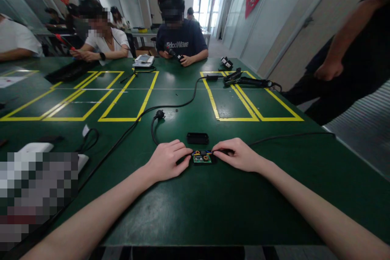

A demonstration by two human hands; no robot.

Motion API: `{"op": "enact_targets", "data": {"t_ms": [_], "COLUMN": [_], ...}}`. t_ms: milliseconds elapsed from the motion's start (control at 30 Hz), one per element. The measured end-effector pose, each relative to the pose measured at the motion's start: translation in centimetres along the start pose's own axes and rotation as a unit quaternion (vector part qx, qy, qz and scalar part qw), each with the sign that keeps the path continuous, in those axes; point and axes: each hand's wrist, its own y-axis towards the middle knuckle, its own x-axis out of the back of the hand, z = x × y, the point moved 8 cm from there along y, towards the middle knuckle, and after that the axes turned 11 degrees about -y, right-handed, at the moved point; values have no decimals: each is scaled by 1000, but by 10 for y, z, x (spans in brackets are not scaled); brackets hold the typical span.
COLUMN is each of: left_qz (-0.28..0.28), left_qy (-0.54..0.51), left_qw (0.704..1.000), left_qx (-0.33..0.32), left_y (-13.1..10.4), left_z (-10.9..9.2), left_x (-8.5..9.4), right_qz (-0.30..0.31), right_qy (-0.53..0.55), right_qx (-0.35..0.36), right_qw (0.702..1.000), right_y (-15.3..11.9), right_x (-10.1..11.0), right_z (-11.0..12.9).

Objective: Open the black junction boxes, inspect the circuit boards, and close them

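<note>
A small green circuit board (199,161) with copper-wound coils sits in a shallow black casing on the table in front of me. My left hand (167,160) pinches at the board's left end, where the black cord with the plug (159,114) runs in behind my fingers. At the opposite end, thumb and fingers of my right hand (237,155) are closed on a black cable (286,135) that leads off to the right. Short coloured wires show by both fingertips. Just beyond the board lies a black casing cover (198,138), hollow side up.
A long black cable (146,110) crosses the green table (195,219). Yellow tape outlines and a black device (250,81) lie farther back. White items (36,148) are at left. Co-workers sit across the table; another person (344,44) stands at right.
</note>
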Motion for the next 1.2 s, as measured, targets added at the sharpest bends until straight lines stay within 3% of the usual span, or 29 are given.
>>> {"op": "enact_targets", "data": {"t_ms": [200,800,1200], "left_qz": [-6,24,48], "left_qy": [-11,-34,0], "left_qw": [1000,998,998], "left_qx": [16,39,46], "left_y": [-1,-2,-1], "left_z": [3,8,8], "left_x": [-1,-9,-13], "right_qz": [-33,0,-10], "right_qy": [-17,-12,36], "right_qx": [-8,-36,-8], "right_qw": [999,999,999], "right_y": [-2,-1,0], "right_x": [10,3,3], "right_z": [-4,-11,-10]}}
